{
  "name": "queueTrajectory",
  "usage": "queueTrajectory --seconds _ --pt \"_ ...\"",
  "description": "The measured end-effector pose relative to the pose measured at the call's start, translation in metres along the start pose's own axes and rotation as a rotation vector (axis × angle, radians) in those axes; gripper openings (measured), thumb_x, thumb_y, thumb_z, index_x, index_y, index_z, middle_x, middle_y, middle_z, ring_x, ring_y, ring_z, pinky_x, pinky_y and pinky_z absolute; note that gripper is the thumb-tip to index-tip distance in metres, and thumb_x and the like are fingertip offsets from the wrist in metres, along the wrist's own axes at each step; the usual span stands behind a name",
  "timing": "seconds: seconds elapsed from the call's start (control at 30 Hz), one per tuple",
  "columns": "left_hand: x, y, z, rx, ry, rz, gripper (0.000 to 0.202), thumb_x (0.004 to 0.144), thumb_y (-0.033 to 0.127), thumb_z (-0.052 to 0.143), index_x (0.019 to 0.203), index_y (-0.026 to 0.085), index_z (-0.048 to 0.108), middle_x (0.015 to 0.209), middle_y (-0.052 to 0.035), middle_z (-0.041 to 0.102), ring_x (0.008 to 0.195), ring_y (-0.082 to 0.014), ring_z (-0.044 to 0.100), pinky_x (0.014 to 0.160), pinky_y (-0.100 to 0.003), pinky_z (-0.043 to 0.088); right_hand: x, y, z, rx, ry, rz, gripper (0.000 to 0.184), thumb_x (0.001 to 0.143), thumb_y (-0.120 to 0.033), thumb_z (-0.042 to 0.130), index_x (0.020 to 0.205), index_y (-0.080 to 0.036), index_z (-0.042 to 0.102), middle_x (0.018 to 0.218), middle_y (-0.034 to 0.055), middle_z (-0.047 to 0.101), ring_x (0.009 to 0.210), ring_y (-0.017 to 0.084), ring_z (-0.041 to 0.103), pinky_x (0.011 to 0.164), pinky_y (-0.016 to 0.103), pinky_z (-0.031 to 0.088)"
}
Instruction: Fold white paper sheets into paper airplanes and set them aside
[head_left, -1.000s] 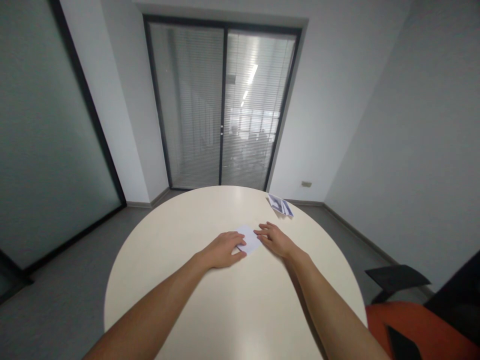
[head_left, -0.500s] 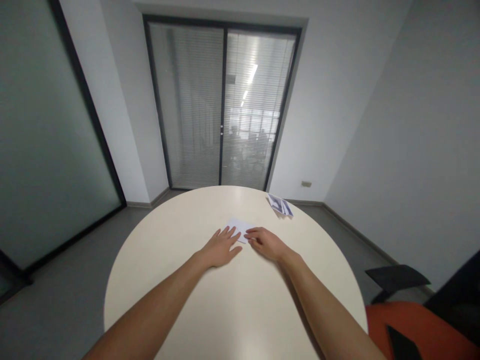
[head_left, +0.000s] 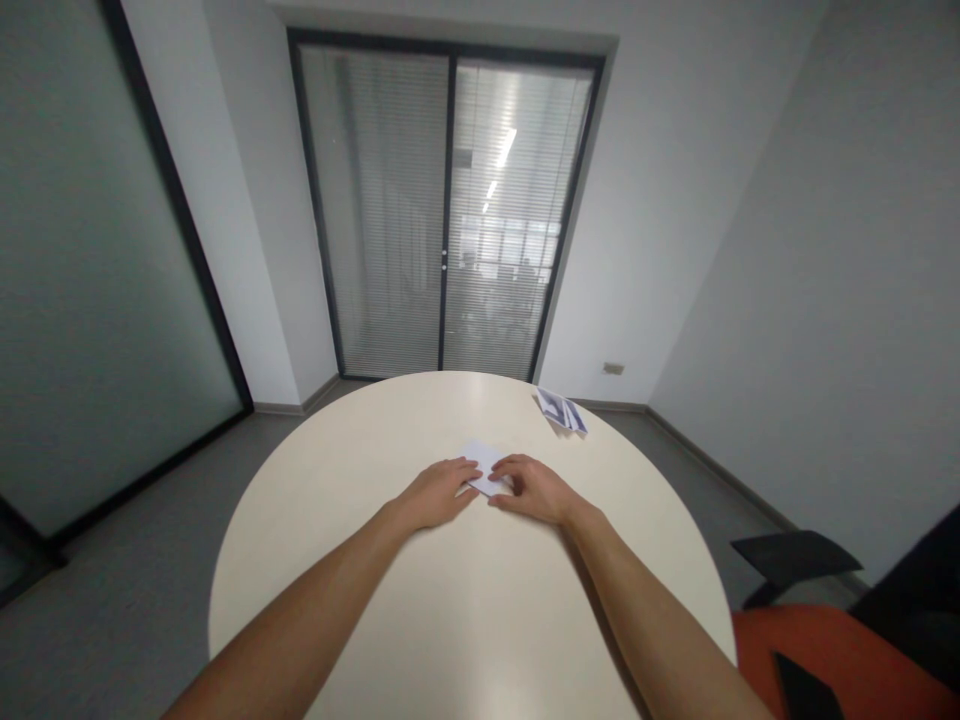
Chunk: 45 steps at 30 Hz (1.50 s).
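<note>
Left hand (head_left: 439,492) and right hand (head_left: 534,489) press flat, fingers loose, on a small white folded paper sheet (head_left: 484,462) at the centre of a round cream table (head_left: 360,520); printed paper slips (head_left: 561,409) lie well apart, toward the frame's upper right.

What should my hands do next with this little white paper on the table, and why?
Probably press the fold flat. Both the left hand and right hand rest fingertips on the small white paper, which lies flat on the round table.
</note>
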<state>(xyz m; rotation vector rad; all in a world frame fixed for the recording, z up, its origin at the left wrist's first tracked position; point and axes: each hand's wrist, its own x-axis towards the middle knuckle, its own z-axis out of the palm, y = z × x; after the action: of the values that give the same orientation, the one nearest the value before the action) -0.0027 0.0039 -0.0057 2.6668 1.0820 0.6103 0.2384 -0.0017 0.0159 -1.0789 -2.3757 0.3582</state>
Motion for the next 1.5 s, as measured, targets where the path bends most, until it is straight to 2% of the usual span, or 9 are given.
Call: queueTrajectory --seconds 0.23,0.4,0.53,0.67,1.13,1.5 --pt "-0.001 -0.003 0.001 -0.034 0.040 0.014 0.034 0.096 0.033 0.051 0.126 0.021 0.063 0.133 -0.0065 0.064 0.122 -0.0230 0.058 0.106 -0.035 0.043 0.002 -0.005 -0.005 -0.028 -0.022 0.022 0.030 0.090 -0.046 0.062 0.102 -0.022 0.076 0.097 0.0069 0.074 0.087 0.020 0.066 0.079 0.029 0.047" --pt "0.000 -0.003 -0.002 -0.047 0.052 0.021 0.027 0.097 0.030 0.050 0.115 0.022 0.068 0.125 -0.0044 0.067 0.111 -0.0203 0.063 0.098 -0.030 0.047 0.003 -0.011 -0.009 -0.050 -0.041 0.054 0.035 0.095 -0.046 0.054 0.094 -0.019 0.076 0.091 0.0071 0.073 0.078 0.018 0.063 0.070 0.026 0.043" --pt "0.001 -0.002 -0.004 -0.054 0.072 -0.008 0.023 0.096 0.029 0.051 0.107 0.022 0.069 0.112 -0.0041 0.070 0.099 -0.0189 0.066 0.091 -0.028 0.048 0.003 -0.013 -0.010 -0.083 -0.038 0.067 0.044 0.100 -0.046 0.044 0.085 -0.017 0.073 0.084 0.0076 0.072 0.074 0.017 0.060 0.068 0.026 0.040" --pt "0.001 -0.001 -0.007 -0.045 0.058 -0.029 0.021 0.095 0.028 0.052 0.102 0.021 0.070 0.105 -0.0037 0.071 0.094 -0.0187 0.065 0.086 -0.028 0.048 0.004 -0.012 -0.009 -0.092 -0.026 0.070 0.048 0.102 -0.047 0.038 0.086 -0.017 0.072 0.087 0.0083 0.072 0.074 0.017 0.060 0.068 0.026 0.039" --pt "0.005 0.005 -0.014 -0.006 0.078 -0.167 0.028 0.099 0.030 0.044 0.107 0.021 0.069 0.101 -0.0064 0.073 0.093 -0.0213 0.066 0.083 -0.030 0.048 0.003 -0.003 -0.007 -0.087 0.001 0.048 0.039 0.102 -0.041 0.040 0.099 -0.018 0.071 0.096 0.0091 0.074 0.085 0.021 0.065 0.076 0.029 0.044" --pt "0.006 0.005 -0.013 0.001 0.108 -0.185 0.029 0.099 0.031 0.043 0.104 0.021 0.069 0.097 -0.0069 0.073 0.088 -0.0212 0.066 0.078 -0.029 0.047 0.005 0.002 -0.004 -0.082 0.019 0.063 0.034 0.101 -0.038 0.042 0.099 -0.019 0.070 0.092 0.0080 0.074 0.078 0.019 0.063 0.069 0.027 0.040"
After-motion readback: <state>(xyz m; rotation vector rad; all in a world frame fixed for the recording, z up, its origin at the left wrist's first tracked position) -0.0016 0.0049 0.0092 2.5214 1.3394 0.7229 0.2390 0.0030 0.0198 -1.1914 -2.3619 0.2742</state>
